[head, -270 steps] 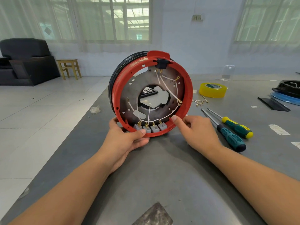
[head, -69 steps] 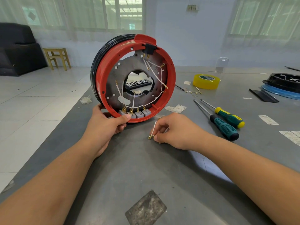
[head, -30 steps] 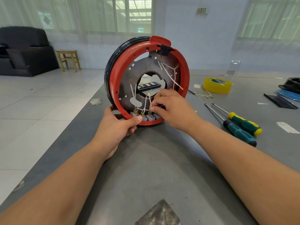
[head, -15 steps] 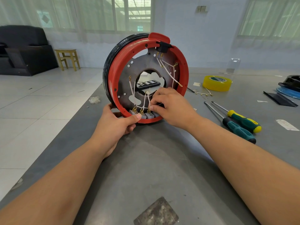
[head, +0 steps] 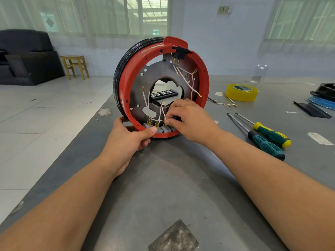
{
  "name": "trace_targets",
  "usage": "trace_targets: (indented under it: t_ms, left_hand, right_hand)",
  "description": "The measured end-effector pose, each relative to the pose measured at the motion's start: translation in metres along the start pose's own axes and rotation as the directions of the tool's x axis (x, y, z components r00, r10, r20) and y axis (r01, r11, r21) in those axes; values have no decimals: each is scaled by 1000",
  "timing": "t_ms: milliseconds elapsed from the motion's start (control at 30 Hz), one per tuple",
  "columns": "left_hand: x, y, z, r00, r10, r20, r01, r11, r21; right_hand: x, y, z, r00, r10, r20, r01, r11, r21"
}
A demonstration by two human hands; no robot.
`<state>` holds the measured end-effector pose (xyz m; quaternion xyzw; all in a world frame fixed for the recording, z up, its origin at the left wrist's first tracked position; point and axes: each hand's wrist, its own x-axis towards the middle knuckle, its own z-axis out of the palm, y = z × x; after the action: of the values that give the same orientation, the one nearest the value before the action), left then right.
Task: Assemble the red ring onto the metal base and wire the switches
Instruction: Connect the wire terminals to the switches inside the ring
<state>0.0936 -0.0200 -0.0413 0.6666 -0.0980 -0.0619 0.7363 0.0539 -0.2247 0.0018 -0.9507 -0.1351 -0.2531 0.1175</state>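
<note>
Red ring (head: pixel 130 80) sitting on base; left hand (head: pixel 126 142) gripping rim, right hand (head: pixel 190 120) pinching wire (head: pixel 164 113) above switches (head: pixel 165 129). Next: seating terminal squarely.

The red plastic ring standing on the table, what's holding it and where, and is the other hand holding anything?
Left hand grips red plastic ring at its bottom rim. Right hand pinches thin white wire by the switches.

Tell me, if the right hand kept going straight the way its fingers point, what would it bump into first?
Probably the grey switches at the bottom of the red ring: the right hand points left and slightly down at them, pinching a white wire. Depth is unclear.
</note>
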Motion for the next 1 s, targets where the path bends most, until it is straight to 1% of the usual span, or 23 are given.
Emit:
trace_targets:
  t_ms: [267, 467, 600, 733, 800, 1000]
  left_hand:
    - [-1, 2, 2, 1000, -22, -5, 22, 999, -41]
    - [-8, 5, 5, 999, 34, 17, -31, 989, -145]
    - [-12, 9, 8, 998, 49, 27, -44, 985, -167]
    - [-12, 9, 10, 997, 20, 74, 4, 950, -313]
    - [-10, 7, 11, 998, 3, 69, 24, 925, -378]
    - [-3, 2, 6, 998, -10, 63, 39, 876, -482]
  right_hand:
    - [0, 0, 0, 1000, 7, 13, -8, 1000, 4]
    - [1, -3, 5, 1000, 27, 2, -27, 999, 31]
    - [2, -8, 10, 997, 76, -29, -74, 995, 72]
    - [2, -12, 12, 992, 100, -71, -90, 987, 134]
    - [2, -14, 12, 990, 109, -85, -95, 983, 157]
    - [3, -23, 13, 990, 106, -96, -93, 987, 132]
